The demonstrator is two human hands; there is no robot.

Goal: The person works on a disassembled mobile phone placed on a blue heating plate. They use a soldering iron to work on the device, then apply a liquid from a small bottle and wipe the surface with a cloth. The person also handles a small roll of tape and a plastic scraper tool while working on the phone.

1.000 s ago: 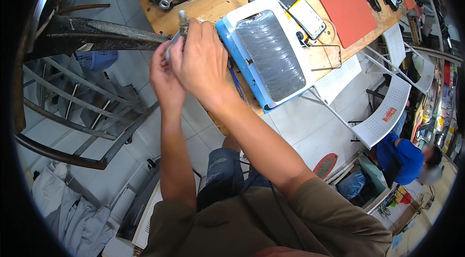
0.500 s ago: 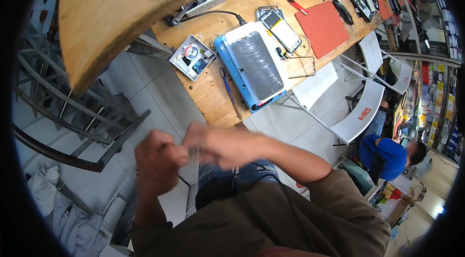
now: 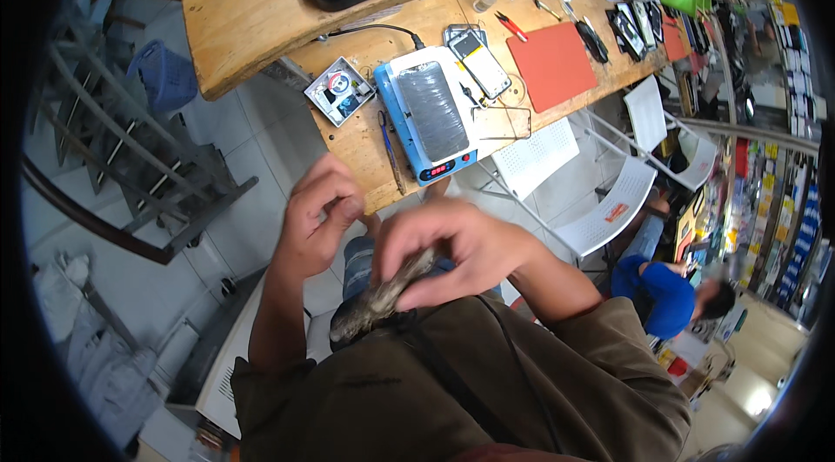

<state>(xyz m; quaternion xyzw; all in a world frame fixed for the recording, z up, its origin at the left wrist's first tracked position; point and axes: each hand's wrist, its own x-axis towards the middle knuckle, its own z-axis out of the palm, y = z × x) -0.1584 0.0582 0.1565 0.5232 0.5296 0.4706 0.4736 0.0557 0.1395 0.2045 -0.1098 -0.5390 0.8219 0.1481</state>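
Greyish bundle (image 3: 383,297) juts from the right hand (image 3: 470,240).

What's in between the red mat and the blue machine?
Mostly a phone: the head view shows it between the blue machine and red mat.

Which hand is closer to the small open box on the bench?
Left. The left hand is below the box in the picture, apart from it; the right hand is farther off, lower right, holding a grey-brown bundle.

Red digits (image 3: 438,172) on a blue-and-white device (image 3: 426,114), red lettering (image 3: 617,213) on a white chair (image 3: 628,190)
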